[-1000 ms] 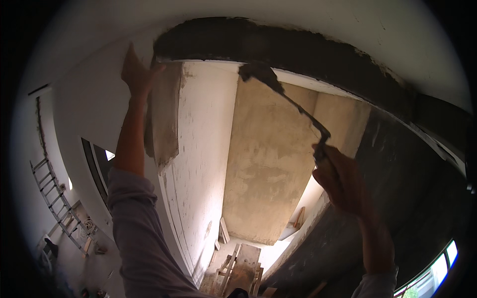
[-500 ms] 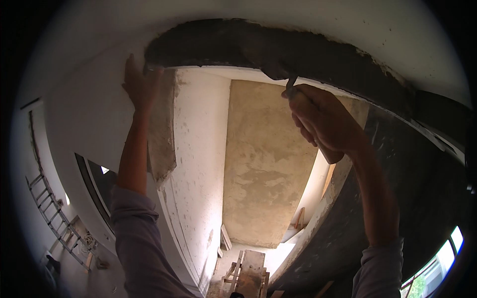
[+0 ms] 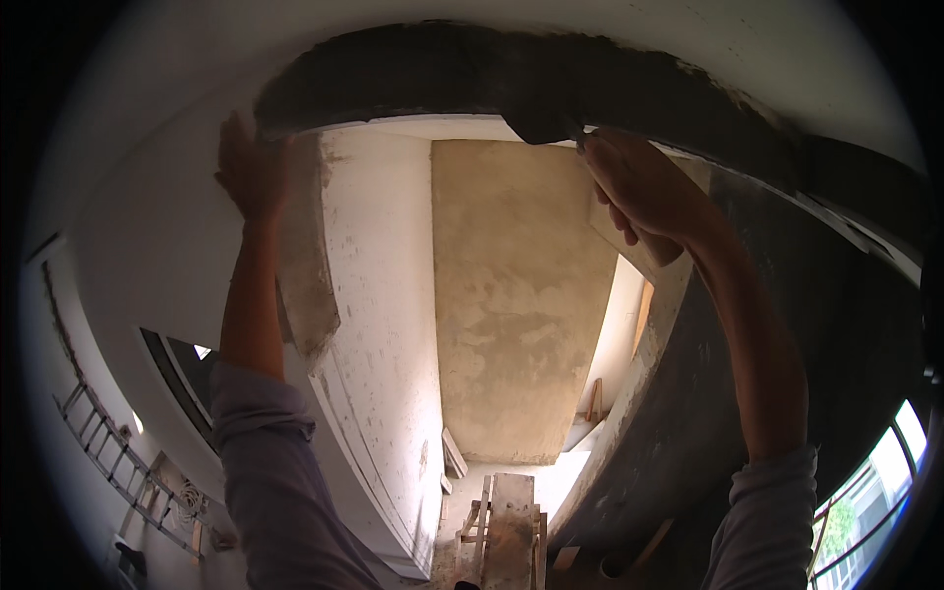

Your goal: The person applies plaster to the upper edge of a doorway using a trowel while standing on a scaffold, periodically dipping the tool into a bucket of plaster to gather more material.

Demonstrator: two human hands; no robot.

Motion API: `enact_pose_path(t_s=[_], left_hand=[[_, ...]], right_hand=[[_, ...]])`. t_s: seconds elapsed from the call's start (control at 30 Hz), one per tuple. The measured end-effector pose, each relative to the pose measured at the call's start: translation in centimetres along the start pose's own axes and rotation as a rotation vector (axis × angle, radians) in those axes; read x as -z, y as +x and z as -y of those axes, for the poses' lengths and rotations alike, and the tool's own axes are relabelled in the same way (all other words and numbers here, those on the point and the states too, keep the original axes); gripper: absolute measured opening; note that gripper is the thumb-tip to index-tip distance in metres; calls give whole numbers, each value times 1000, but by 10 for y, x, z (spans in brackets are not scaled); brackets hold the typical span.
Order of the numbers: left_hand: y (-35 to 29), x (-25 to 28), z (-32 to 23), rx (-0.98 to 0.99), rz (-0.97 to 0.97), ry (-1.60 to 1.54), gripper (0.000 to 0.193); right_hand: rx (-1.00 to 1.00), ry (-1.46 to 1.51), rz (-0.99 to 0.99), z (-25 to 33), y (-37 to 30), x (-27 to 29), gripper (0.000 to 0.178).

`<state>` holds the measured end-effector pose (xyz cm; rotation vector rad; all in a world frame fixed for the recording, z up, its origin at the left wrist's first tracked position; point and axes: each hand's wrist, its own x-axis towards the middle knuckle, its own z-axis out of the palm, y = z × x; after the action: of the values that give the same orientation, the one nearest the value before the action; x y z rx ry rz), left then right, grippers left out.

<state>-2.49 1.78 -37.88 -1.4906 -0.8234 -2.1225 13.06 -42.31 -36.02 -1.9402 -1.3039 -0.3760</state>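
Note:
My right hand point(image 3: 649, 187) is closed round the pale handle of a trowel point(image 3: 539, 120). The trowel's dark blade lies against the lower part of a band of dark wet plaster point(image 3: 423, 69) overhead, its tip reaching below the band's edge. A thin pale strip point(image 3: 433, 120) runs along that lower edge. Raised at the band's left end, my left hand point(image 3: 252, 169) rests by the corner of the white wall, fingers stretched upward. Shadow hides part of its palm side, and whether it presses the strip's end cannot be told.
Below stands a narrow plank platform point(image 3: 511, 521) on wooden legs. A beige plastered wall point(image 3: 526, 305) is beyond the opening. Dark wall point(image 3: 708, 393) curves down on the right, towards a bright window point(image 3: 870, 492). A metal ladder point(image 3: 123, 467) leans at the lower left.
The view has shifted, so the plaster band appears higher and farther left. The trowel has slid slightly right along the band, and its blade shows broader. My left hand keeps to the band's left end.

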Motion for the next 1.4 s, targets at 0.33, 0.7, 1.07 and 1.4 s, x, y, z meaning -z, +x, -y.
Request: enact_pose_path(t_s=[0.33,0.7,1.07,1.4], left_hand=[[1,-20,15,-35,-33,30,84],[2,-10,1,20,22,47,78],[3,-21,27,2,20,65,77],[-4,-26,5,-54,-66,-89,81]], right_hand=[[-53,-88,-65,-15,-28,37,38],[-323,-88,-277,-93,-67,101,31],[-487,150,-463,-156,-116,141,38],[-525,-35,-366,-100,-176,55,42]])
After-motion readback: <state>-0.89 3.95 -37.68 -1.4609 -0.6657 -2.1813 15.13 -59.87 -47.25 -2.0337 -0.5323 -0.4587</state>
